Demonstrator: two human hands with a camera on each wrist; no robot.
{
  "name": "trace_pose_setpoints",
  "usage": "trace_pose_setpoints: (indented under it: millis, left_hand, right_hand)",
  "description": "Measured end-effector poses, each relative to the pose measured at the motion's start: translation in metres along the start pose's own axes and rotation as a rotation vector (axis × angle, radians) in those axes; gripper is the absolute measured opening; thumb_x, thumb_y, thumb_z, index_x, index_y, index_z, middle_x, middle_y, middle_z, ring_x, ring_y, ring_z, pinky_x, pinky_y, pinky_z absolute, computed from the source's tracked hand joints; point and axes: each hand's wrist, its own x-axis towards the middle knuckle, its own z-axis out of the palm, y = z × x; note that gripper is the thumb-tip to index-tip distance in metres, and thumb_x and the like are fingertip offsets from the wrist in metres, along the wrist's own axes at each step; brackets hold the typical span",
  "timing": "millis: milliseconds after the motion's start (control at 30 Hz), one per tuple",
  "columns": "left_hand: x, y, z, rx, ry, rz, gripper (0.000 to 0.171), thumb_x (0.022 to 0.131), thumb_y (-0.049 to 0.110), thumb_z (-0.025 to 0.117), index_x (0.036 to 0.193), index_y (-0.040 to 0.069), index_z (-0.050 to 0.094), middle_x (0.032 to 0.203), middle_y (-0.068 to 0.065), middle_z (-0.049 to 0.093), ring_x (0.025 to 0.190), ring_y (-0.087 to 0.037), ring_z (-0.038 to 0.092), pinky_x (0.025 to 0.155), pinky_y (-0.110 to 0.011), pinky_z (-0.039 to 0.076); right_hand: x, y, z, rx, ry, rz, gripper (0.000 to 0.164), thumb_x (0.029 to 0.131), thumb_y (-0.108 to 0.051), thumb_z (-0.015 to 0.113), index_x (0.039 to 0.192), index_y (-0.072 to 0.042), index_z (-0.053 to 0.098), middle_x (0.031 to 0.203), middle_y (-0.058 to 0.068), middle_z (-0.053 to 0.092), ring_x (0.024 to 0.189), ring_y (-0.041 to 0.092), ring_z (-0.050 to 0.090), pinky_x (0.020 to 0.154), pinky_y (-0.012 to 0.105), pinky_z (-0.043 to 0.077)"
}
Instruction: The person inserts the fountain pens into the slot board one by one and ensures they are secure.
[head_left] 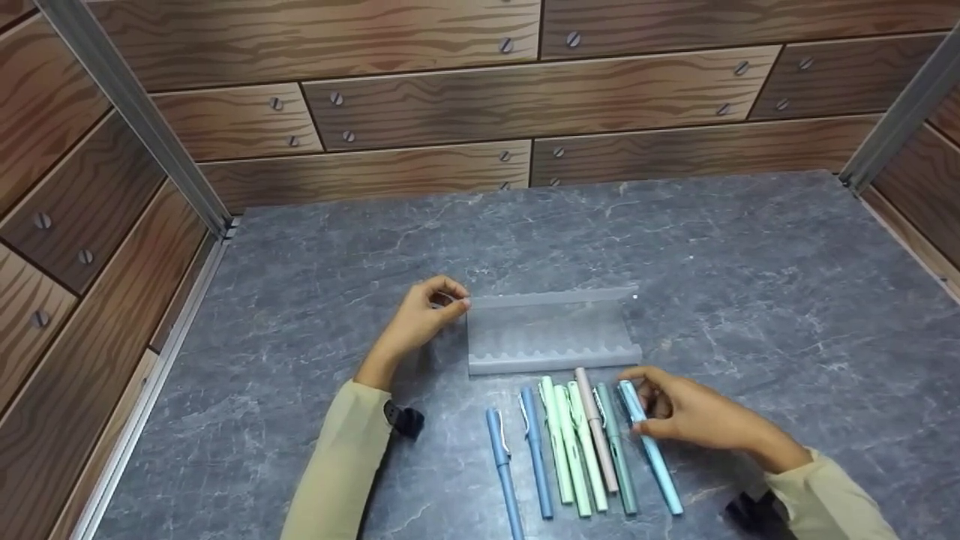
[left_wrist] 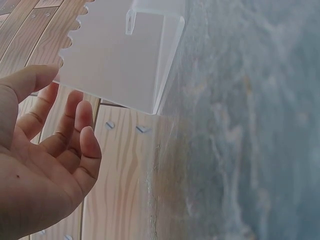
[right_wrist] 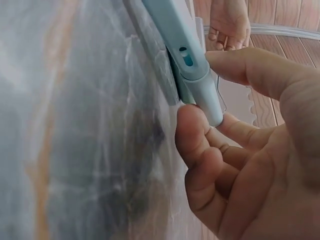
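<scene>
A clear acrylic pen stand [head_left: 551,326] with a scalloped edge is on the grey marbled table. My left hand [head_left: 424,315] pinches its far left corner between thumb and forefinger, as the left wrist view of the stand [left_wrist: 115,55] also shows; the other fingers curl loosely below. At the near right, my right hand [head_left: 694,409] holds a light blue pen [head_left: 660,465] near its capped end, the thumb on one side and the fingertips on the other. In the right wrist view this pen [right_wrist: 175,35] shows a small oval window in its barrel.
Left of the held pen lie a dark green pen [head_left: 619,457], a pinkish pen [head_left: 598,435], several light green pens [head_left: 559,450] and two blue pens [head_left: 536,457], roughly side by side. Wood-patterned walls [head_left: 420,97] with metal corner posts [head_left: 135,105] bound the table.
</scene>
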Motion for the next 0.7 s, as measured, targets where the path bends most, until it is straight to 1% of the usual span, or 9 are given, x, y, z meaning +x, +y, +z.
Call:
trace_pose_setpoints:
  millis: [67,100,233,333,467,567,633,700]
  left_hand:
    - [0.0,-0.001,0.0,0.005,0.003,0.003,0.013,0.089,0.009,0.066,0.096,-0.001,0.065,0.097,-0.015,0.065,0.087,-0.024,0.059,0.066,-0.023,0.047]
    - [0.002,-0.006,0.0,0.007,0.007,0.007,0.013,0.089,0.01,0.066,0.096,0.0,0.066,0.097,-0.014,0.065,0.086,-0.022,0.059,0.066,-0.023,0.047]
    - [0.002,-0.007,0.0,0.013,0.011,0.011,0.013,0.089,0.011,0.067,0.096,0.0,0.066,0.097,-0.014,0.065,0.086,-0.021,0.059,0.064,-0.023,0.047]
    - [0.002,-0.007,0.0,0.018,0.012,0.009,0.013,0.089,0.012,0.067,0.096,0.0,0.066,0.096,-0.013,0.065,0.086,-0.02,0.058,0.063,-0.022,0.046]
    - [0.002,-0.006,0.0,0.021,0.011,0.0,0.012,0.089,0.012,0.067,0.096,0.002,0.066,0.096,-0.011,0.065,0.086,-0.021,0.058,0.065,-0.023,0.046]
    - [0.002,-0.006,0.0,0.018,0.004,-0.012,0.011,0.09,0.013,0.066,0.096,0.003,0.066,0.097,-0.01,0.065,0.088,-0.022,0.059,0.067,-0.024,0.046]
    - [0.002,-0.006,0.0,0.015,0.001,-0.016,0.011,0.09,0.013,0.066,0.097,0.004,0.066,0.097,-0.01,0.066,0.089,-0.022,0.059,0.068,-0.025,0.046]
    - [0.002,-0.006,0.0,0.017,0.004,-0.013,0.011,0.09,0.012,0.066,0.097,0.004,0.066,0.097,-0.01,0.066,0.088,-0.022,0.059,0.069,-0.025,0.046]
  right_hand:
    - [0.0,0.002,-0.001,0.032,0.002,-0.003,0.067,0.086,-0.023,0.072,0.139,-0.001,0.039,0.096,0.01,0.055,0.069,0.004,0.053,0.061,0.023,0.049]
    - [0.0,0.002,-0.002,0.05,0.003,-0.004,0.068,0.086,-0.021,0.072,0.14,0.0,0.038,0.096,0.01,0.055,0.069,0.004,0.053,0.061,0.022,0.049]
    - [0.001,0.005,-0.006,0.118,0.015,-0.029,0.069,0.086,-0.017,0.071,0.141,0.002,0.034,0.091,0.007,0.054,0.067,0.002,0.051,0.059,0.021,0.048]
    - [0.0,0.006,-0.011,0.159,0.034,-0.07,0.068,0.087,-0.013,0.069,0.141,0.004,0.032,0.088,0.006,0.055,0.066,0.001,0.05,0.057,0.02,0.047]
    - [-0.001,0.004,-0.021,0.202,0.078,-0.128,0.065,0.088,-0.005,0.065,0.141,0.006,0.029,0.088,0.006,0.058,0.068,0.003,0.054,0.059,0.022,0.049]
    - [-0.001,0.002,-0.027,0.223,0.11,-0.148,0.063,0.088,-0.002,0.064,0.143,-0.001,0.031,0.09,0.004,0.06,0.072,0.005,0.057,0.061,0.024,0.052]
    - [0.0,0.0,-0.031,0.221,0.132,-0.153,0.063,0.089,-0.002,0.063,0.143,-0.007,0.033,0.092,0.002,0.059,0.072,0.005,0.057,0.063,0.025,0.053]
    - [0.001,-0.003,-0.034,0.208,0.152,-0.158,0.062,0.089,-0.002,0.064,0.143,-0.011,0.035,0.093,0.003,0.06,0.072,0.004,0.057,0.063,0.025,0.053]
